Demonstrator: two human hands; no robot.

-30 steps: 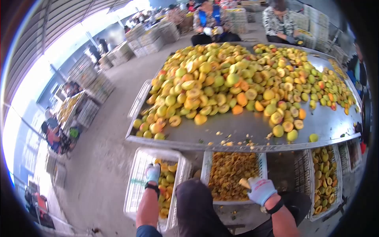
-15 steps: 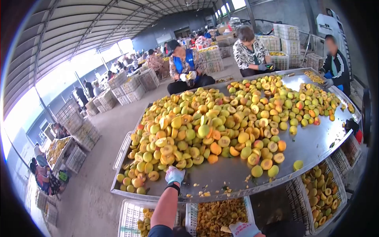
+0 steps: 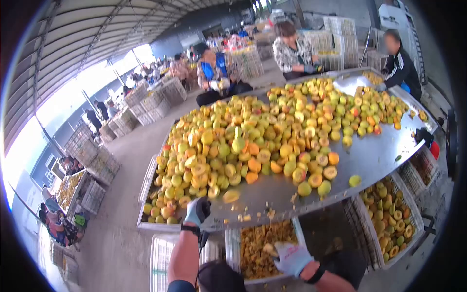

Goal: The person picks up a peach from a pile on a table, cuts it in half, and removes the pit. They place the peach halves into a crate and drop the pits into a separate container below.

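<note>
Two gloved hands, mine, at the near edge of the fruit table.
My left hand curls around a peach, I think, its lie hidden; my right hand grips a small tool pointing left over the crate of pits.

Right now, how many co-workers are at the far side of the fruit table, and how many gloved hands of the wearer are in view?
Co-workers at the far side of the table: 3
Wearer's gloved hands, left hand and right hand: 2
Total: 5
</note>
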